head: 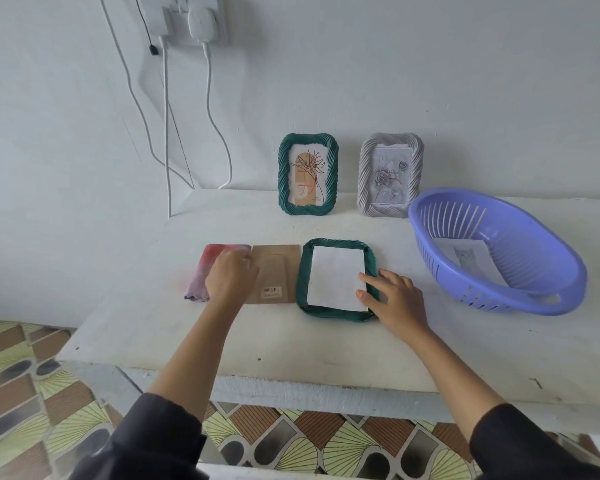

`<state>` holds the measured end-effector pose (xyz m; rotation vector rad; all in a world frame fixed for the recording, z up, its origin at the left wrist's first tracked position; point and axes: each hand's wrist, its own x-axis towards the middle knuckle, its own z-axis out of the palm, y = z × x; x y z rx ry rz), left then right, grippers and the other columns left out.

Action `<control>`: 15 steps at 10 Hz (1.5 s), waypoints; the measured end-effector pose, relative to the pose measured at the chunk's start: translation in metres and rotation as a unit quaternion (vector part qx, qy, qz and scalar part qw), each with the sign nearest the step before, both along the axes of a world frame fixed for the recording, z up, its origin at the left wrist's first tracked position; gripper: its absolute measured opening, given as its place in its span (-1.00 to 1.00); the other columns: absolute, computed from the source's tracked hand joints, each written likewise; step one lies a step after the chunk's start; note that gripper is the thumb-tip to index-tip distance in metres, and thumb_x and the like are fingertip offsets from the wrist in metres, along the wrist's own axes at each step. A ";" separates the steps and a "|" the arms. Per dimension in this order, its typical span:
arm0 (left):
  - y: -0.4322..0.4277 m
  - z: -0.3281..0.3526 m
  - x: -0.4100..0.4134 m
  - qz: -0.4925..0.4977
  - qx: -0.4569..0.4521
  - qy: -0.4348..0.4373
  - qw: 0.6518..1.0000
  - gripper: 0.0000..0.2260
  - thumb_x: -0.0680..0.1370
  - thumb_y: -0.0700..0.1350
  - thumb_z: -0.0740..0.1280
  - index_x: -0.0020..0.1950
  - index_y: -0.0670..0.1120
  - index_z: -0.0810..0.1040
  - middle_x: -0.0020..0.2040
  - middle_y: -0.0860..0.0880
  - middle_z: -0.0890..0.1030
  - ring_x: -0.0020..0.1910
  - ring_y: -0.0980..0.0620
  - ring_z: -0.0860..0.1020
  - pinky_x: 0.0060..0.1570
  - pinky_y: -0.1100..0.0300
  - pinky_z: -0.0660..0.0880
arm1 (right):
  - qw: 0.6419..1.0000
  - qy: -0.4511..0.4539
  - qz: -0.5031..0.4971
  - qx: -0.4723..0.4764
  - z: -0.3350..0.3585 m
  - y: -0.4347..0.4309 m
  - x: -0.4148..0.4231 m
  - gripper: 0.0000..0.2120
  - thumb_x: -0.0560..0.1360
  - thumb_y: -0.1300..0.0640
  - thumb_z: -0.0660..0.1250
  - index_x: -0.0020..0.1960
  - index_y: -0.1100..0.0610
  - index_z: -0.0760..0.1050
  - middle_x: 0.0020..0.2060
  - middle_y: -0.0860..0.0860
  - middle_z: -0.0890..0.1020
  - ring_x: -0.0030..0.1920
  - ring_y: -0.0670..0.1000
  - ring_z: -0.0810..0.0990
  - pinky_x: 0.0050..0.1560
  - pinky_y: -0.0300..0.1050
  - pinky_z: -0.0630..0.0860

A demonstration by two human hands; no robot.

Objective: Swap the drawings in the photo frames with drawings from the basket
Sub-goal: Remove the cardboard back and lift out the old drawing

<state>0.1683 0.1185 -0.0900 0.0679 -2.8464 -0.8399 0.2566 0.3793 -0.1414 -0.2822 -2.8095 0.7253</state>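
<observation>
A dark green frame [302,271] lies face down mid-table with a white sheet [336,277] resting in its back opening. My right hand [394,299] lies on the frame's right edge, fingertips touching the sheet. The brown cardboard backing [278,271] sits flat just left of it. My left hand [231,275] rests fingers-down over the backing's left edge and a red-to-purple drawing [200,275] beside it. Whether it grips either I cannot tell. Two frames stand against the wall: a green one [307,174] and a grey one [390,174], each holding a drawing. The blue basket [534,296] holds a drawing [468,258].
The white table's front edge [291,382] runs close to me, with patterned floor below. Charger cables [167,133] hang from a wall socket at the back left, reaching the table's far corner.
</observation>
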 end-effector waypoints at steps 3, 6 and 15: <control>-0.036 -0.029 -0.014 -0.007 -0.092 -0.040 0.995 -0.64 0.62 -0.02 0.05 0.41 -0.01 0.35 0.49 -0.08 0.24 0.46 -0.15 0.14 0.41 -0.07 0.11 | 1.000 -0.006 -0.002 0.000 0.001 0.000 0.001 -0.62 0.48 -0.15 0.25 0.29 -0.18 0.42 0.38 0.00 0.38 0.36 0.04 0.29 0.34 -0.02 0.18; -0.028 -0.024 -0.014 0.032 -0.051 0.006 0.998 -0.66 0.60 -0.08 0.10 0.35 -0.07 0.42 0.44 -0.14 0.32 0.43 -0.17 0.20 0.42 -0.05 0.07 | 1.000 -0.005 0.002 0.000 0.001 0.000 0.001 -0.62 0.48 -0.15 0.25 0.29 -0.19 0.41 0.38 -0.01 0.38 0.36 0.03 0.28 0.34 -0.02 0.18; 0.080 -0.015 0.031 -0.048 0.095 -0.061 0.992 -0.78 0.44 -0.04 0.40 0.07 0.00 0.62 0.21 -0.05 0.49 0.24 -0.12 0.34 0.23 0.08 0.25 | 1.000 0.013 0.018 -0.003 0.018 -0.011 0.011 -0.59 0.54 -0.06 0.20 0.38 -0.06 0.34 0.37 0.08 0.37 0.37 0.09 0.29 0.33 -0.04 0.25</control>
